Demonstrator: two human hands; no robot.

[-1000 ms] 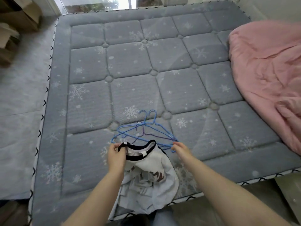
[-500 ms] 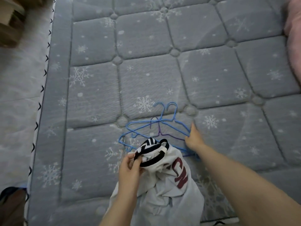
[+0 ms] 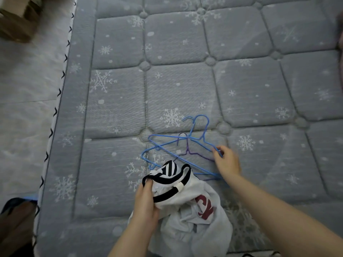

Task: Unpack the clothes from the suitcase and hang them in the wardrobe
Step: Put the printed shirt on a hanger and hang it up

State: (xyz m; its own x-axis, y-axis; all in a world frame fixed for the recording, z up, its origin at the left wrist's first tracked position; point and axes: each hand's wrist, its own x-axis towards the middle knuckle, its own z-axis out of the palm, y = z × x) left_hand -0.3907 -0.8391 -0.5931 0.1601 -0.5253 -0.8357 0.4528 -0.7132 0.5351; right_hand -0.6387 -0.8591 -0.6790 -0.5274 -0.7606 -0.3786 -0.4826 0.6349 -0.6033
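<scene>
Here my right hand [image 3: 226, 163] is pinching the thin blue wire hangers [image 3: 178, 145], fanning toward ten o'clock. My left hand [image 3: 145, 201] is gripping the white black-collared T-shirt [image 3: 185, 201] at seven.

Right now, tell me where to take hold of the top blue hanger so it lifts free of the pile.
Pinch the blue hanger at its right shoulder bend, coming from the right, where the right hand already touches it. The wire stands clear there; its lower bar runs under the white shirt, and its hook tangles with the purple hanger.
</scene>
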